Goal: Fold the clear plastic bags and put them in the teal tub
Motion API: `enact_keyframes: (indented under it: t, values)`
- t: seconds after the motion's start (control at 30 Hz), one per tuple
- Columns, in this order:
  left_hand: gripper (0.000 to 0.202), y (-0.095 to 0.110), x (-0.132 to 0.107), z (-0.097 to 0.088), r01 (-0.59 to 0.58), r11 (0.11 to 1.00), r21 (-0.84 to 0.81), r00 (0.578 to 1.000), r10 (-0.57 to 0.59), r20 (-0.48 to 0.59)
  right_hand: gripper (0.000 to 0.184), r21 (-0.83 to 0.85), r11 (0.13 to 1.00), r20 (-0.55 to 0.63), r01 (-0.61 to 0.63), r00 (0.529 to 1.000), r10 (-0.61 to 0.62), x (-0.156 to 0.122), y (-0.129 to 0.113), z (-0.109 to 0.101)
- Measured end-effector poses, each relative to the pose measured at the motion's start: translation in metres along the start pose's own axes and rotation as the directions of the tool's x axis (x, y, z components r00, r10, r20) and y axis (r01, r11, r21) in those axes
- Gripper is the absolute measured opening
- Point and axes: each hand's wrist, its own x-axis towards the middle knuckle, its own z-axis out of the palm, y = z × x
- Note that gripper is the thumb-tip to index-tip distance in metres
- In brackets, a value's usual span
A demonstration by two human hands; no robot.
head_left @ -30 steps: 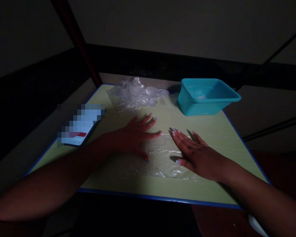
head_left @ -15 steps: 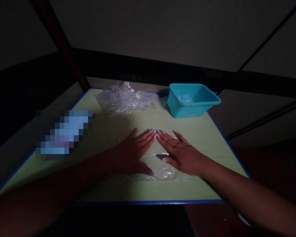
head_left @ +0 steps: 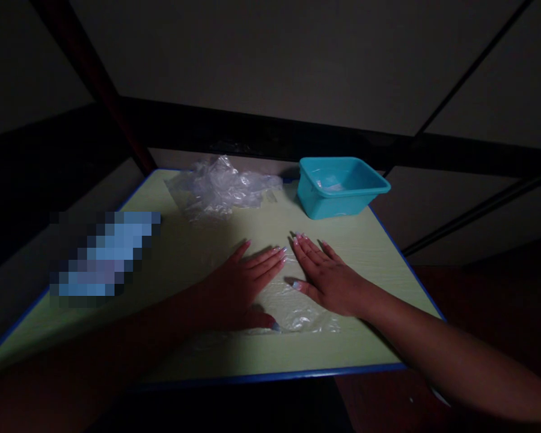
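Note:
A clear plastic bag [head_left: 297,316] lies spread on the pale yellow-green table [head_left: 252,361], partly covered by both hands and wrinkled along its near edge. My left hand [head_left: 247,282] rests flat on its left part, fingers stretched out and thumb apart. On the right side, my right hand [head_left: 329,273] lies flat with fingers extended forward and the thumb out over the plastic. A small gap separates the fingertips of the two hands. Neither hand grips anything.
Crumpled clear plastic bags [head_left: 225,186] lie in a heap at the back of the table. To their right stands a turquoise plastic basket [head_left: 338,204] with something pale inside. A blurred-out bluish object [head_left: 112,249] is at the left edge. A dark wall rises behind.
The fingertips, close together before, have moved apart; my right hand has slid slightly forward relative to the left. The whole view has shifted a little. The bag stays flat.

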Motion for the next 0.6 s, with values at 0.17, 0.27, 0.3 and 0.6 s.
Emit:
enact_keyframes:
  t: [0.17, 0.27, 0.3, 0.6]
  values:
    - [0.094, -0.0021, -0.0008, 0.0056, 0.001, 1.000, -0.011, 1.000, -0.001, 0.021, 0.081, 0.001, 1.000, 0.000, -0.001, 1.000, 0.001, -0.0004, -0.0012, -0.0006]
    - [0.093, -0.0036, -0.0003, 0.0030, 0.005, 1.000, -0.026, 0.999, -0.004, 0.036, 0.078, 0.012, 1.000, 0.013, -0.004, 1.000, 0.004, 0.0004, -0.0023, -0.0044]
    - [0.094, -0.0040, 0.0000, 0.0015, 0.011, 1.000, -0.028, 0.999, -0.010, 0.042, 0.077, 0.018, 1.000, 0.018, -0.008, 1.000, 0.007, 0.0009, -0.0025, -0.0057]
    - [0.099, -0.0027, 0.0002, -0.0008, 0.076, 0.997, -0.005, 0.993, -0.075, 0.087, 0.074, 0.049, 0.997, 0.020, -0.055, 0.998, 0.054, 0.0048, 0.0019, -0.0044]
